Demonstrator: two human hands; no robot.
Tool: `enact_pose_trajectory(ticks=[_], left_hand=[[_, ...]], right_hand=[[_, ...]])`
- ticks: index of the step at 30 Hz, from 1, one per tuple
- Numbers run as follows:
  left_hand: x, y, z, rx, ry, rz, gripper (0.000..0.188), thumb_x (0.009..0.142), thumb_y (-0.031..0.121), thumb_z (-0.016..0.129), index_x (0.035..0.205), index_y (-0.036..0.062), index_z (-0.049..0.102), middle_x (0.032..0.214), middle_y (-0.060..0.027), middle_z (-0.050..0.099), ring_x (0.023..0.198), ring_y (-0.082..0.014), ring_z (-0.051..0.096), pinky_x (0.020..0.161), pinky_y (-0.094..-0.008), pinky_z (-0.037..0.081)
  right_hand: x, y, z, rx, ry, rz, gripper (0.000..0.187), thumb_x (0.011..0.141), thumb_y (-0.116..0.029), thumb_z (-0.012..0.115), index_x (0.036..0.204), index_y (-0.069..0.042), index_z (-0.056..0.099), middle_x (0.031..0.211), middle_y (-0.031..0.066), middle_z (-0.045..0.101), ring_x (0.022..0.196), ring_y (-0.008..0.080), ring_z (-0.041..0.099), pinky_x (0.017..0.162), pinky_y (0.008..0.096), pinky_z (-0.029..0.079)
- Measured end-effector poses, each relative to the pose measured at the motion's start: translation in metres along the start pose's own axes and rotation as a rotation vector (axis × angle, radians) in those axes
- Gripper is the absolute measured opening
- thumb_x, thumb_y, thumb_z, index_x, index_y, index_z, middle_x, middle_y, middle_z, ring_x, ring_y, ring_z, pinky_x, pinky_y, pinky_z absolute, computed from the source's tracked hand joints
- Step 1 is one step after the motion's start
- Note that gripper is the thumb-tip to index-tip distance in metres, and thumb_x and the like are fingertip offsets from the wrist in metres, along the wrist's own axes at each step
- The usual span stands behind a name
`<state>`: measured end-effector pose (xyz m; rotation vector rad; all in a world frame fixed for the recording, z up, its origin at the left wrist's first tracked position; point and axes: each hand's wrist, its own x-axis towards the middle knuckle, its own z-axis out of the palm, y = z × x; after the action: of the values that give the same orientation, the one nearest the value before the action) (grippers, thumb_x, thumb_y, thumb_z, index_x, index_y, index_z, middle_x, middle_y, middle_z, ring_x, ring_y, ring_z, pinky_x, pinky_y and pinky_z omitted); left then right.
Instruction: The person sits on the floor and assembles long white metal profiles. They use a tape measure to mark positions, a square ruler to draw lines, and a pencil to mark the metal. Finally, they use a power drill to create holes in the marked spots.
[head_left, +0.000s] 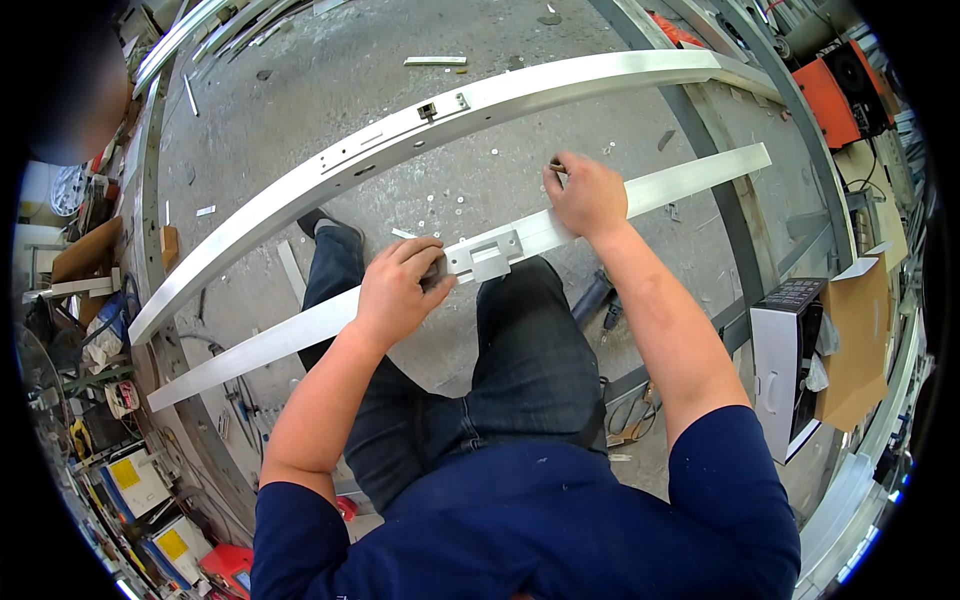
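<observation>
A long, flat silvery metal bar lies across in front of me, above my thighs. On its middle sits a small metal plate with a slot and holes, one flap hanging over the bar's near edge. My left hand is closed at the plate's left end, its curled fingers around a dark grey piece I cannot make out. Farther right, my right hand rests at the bar, thumb and fingers pinching a small thin tool whose kind is mostly hidden. Beyond lies a second silvery bar with cut-outs and holes.
Steel frame beams support the bars at both sides. A power tool lies on the floor right of my knee. An opened carton and a white box stand at right, an orange machine behind. Scraps litter the floor.
</observation>
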<state>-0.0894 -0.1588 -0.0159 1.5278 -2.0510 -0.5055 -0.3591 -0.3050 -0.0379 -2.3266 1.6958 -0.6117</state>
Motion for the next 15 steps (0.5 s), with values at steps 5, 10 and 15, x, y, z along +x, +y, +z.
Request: enact_pose_trajectory(ticks=[5,10,15], left_hand=[[-0.003,0.003,0.0,-0.002,0.006,-0.02,0.03,0.079,0.018,0.081,0.101,0.0003,0.072,0.113,-0.009,0.071,0.1,-0.0309,0.066,0.088,-0.041,0.054],[-0.009,0.003,0.003,-0.036,0.016,-0.087,0.03,0.079,0.018,0.082,0.103,0.0006,0.073,0.115,-0.009,0.071,0.103,-0.0307,0.067,0.089,-0.04,0.054],[-0.011,0.003,-0.002,0.023,0.055,-0.023,0.037,0.077,0.012,0.083,0.109,-0.0001,0.072,0.114,-0.0115,0.071,0.1,-0.0308,0.068,0.088,-0.0385,0.055]], right_hand=[[0.0,0.0,-0.001,0.019,0.01,0.0,0.019,0.09,-0.027,0.067,0.089,-0.009,0.071,0.088,0.014,0.073,0.08,0.0371,0.07,0.071,0.0476,0.056],[0.0,-0.001,-0.002,0.027,0.003,-0.006,0.019,0.09,-0.027,0.067,0.089,-0.009,0.071,0.089,0.0135,0.073,0.081,0.0365,0.07,0.072,0.047,0.056],[0.0,-0.001,-0.002,0.021,-0.014,0.005,0.018,0.09,-0.027,0.067,0.089,-0.009,0.071,0.09,0.0129,0.074,0.081,0.0362,0.071,0.072,0.0467,0.056]])
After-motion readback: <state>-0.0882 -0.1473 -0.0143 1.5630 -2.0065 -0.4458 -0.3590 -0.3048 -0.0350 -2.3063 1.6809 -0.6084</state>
